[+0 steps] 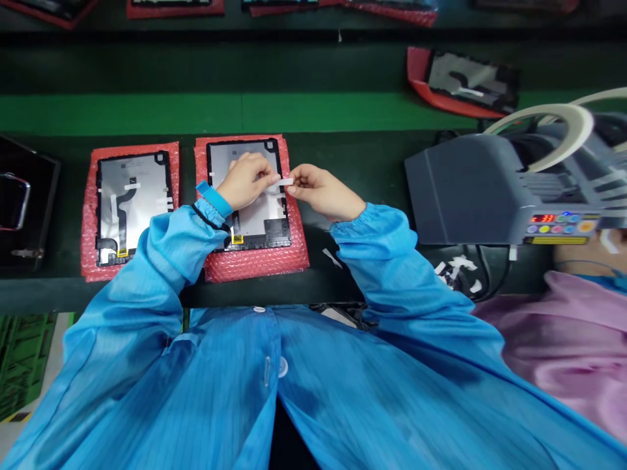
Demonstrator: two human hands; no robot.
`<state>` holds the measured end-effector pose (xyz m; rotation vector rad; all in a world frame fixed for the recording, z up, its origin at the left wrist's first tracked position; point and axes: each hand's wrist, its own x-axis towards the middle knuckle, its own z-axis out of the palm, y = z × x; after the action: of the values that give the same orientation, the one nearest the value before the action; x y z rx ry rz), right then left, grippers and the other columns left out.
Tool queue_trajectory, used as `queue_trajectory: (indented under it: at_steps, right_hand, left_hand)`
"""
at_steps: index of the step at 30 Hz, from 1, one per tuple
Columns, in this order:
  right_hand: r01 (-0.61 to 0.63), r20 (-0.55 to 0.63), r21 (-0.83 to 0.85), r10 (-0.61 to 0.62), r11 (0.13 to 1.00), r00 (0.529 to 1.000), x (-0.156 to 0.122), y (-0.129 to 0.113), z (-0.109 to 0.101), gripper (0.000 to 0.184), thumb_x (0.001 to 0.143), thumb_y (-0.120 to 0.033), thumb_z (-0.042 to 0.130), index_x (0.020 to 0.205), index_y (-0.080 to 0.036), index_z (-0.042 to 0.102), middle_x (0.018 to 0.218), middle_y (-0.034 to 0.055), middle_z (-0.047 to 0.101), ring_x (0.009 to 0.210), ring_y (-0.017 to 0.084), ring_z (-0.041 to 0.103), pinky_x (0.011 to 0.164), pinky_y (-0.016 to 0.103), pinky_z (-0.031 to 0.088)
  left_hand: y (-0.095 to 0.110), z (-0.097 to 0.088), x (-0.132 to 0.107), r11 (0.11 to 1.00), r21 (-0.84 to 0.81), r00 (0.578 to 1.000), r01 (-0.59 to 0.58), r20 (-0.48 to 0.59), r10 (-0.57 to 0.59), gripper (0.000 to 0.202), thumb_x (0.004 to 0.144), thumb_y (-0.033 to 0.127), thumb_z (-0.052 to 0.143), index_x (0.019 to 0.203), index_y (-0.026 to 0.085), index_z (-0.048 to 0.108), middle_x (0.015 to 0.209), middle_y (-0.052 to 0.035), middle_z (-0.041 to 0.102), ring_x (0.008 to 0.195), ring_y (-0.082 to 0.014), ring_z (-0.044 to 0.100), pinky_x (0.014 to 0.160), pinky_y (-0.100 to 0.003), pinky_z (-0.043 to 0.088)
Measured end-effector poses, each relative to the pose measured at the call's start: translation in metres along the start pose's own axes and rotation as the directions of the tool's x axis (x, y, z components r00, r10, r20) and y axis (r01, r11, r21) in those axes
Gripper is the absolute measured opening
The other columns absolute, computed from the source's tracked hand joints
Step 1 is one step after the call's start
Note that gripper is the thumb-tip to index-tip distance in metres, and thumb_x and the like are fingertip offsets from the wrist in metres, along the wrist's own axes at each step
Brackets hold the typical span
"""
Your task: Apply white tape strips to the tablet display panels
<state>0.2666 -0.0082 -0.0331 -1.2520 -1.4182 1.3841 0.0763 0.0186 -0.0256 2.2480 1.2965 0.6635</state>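
My left hand [248,179] is over a tablet display panel [255,219], its thumb and fingers pinched at the left end of a short white tape strip [284,183]. Just right of the panel, my right hand [326,192] has its fingertips closed at the strip's other end. The panel lies back side up on a red bubble-wrap bag [255,264], with a grey metallic back and a black frame. Part of it is hidden under my left hand. A similar panel [142,196] with a dark flex cable and white tape pieces lies on red bubble wrap to the left.
A grey tape dispenser [465,189] with a lit red display stands at the right, with tape scraps [460,267] near its base. Another panel [470,81] rests on a raised ledge. A person's pink sleeve [529,346] is at the right. A black case [24,196] sits far left.
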Motion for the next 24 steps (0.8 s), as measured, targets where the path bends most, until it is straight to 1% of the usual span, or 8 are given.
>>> queue_trajectory:
  at_steps: [3,6,9,11,14,16,19,24]
  right_hand:
    - [-0.039,-0.041,-0.064,0.036,0.997,0.999,-0.001,-0.004,-0.001,0.021,0.067,-0.02,0.08,0.071,-0.016,0.06,0.062,-0.0052,0.056,0.063,0.009,0.05,0.062,0.021,0.044]
    - [-0.066,-0.094,-0.107,0.056,0.992,0.994,-0.001,-0.004,-0.005,0.025,0.069,-0.03,0.081,0.07,-0.015,0.061,0.061,-0.003,0.056,0.063,0.01,0.051,0.064,0.023,0.043]
    - [-0.012,-0.074,-0.162,0.0,0.987,0.997,0.004,0.001,-0.006,0.03,0.069,-0.036,0.081,0.071,-0.014,0.062,0.064,-0.0013,0.058,0.067,0.012,0.052,0.066,0.025,0.042]
    - [0.021,-0.04,-0.242,-0.032,0.97,0.999,0.008,0.006,-0.005,0.029,0.073,-0.038,0.078,0.071,-0.015,0.061,0.066,-0.0004,0.058,0.069,0.012,0.051,0.068,0.026,0.041]
    - [0.06,-0.024,-0.369,-0.073,0.928,0.997,0.015,0.013,-0.003,0.024,0.079,-0.036,0.07,0.071,-0.016,0.059,0.068,-0.0002,0.058,0.069,0.012,0.049,0.068,0.026,0.039]
    - [0.069,-0.028,-0.434,-0.09,0.898,0.996,0.017,0.015,-0.002,0.02,0.081,-0.031,0.066,0.071,-0.016,0.057,0.066,-0.0009,0.056,0.068,0.012,0.047,0.067,0.025,0.038]
    - [0.024,-0.042,-0.513,-0.053,0.858,0.998,0.017,0.013,0.001,0.015,0.081,-0.023,0.061,0.069,-0.017,0.054,0.062,-0.0022,0.051,0.064,0.011,0.044,0.066,0.025,0.035]
    - [-0.052,-0.058,-0.549,0.025,0.834,0.998,0.012,0.002,0.009,0.017,0.08,-0.017,0.058,0.065,-0.017,0.052,0.057,-0.0039,0.047,0.058,0.009,0.039,0.062,0.025,0.032]
  left_hand:
    - [0.002,0.002,-0.001,0.999,0.026,0.998,0.044,0.039,-0.045,0.019,0.09,0.033,0.058,0.079,0.019,0.065,0.088,-0.0053,0.066,0.097,-0.0231,0.058,0.092,-0.039,0.041]
    - [0.003,0.001,0.0,0.994,0.057,0.992,0.095,0.074,-0.099,0.02,0.092,0.031,0.055,0.083,0.017,0.066,0.092,-0.0065,0.067,0.101,-0.0238,0.057,0.094,-0.04,0.04]
    - [0.005,0.001,0.001,0.987,0.097,0.983,0.126,0.124,-0.138,0.022,0.094,0.03,0.051,0.088,0.016,0.068,0.097,-0.0074,0.067,0.103,-0.0237,0.057,0.095,-0.04,0.039]
    - [0.008,0.002,0.002,0.983,0.124,0.977,0.138,0.143,-0.155,0.024,0.095,0.03,0.05,0.091,0.016,0.068,0.1,-0.0077,0.067,0.104,-0.0237,0.056,0.096,-0.04,0.039]
    - [0.012,0.006,0.003,0.97,0.176,0.975,0.166,0.115,-0.187,0.024,0.095,0.032,0.051,0.092,0.016,0.069,0.103,-0.0084,0.067,0.11,-0.0262,0.054,0.099,-0.042,0.037]
    - [0.016,0.009,0.003,0.955,0.223,0.97,0.198,0.095,-0.223,0.024,0.094,0.032,0.051,0.091,0.016,0.069,0.105,-0.0097,0.066,0.115,-0.0288,0.052,0.1,-0.044,0.035]
    - [0.02,0.012,0.002,0.934,0.278,0.961,0.223,0.097,-0.258,0.025,0.095,0.031,0.051,0.091,0.015,0.07,0.108,-0.0113,0.066,0.118,-0.031,0.05,0.102,-0.046,0.033]
    - [0.019,0.014,-0.003,0.929,0.31,0.967,0.201,0.091,-0.24,0.028,0.096,0.033,0.049,0.092,0.015,0.069,0.108,-0.0117,0.065,0.119,-0.0314,0.049,0.103,-0.047,0.032]
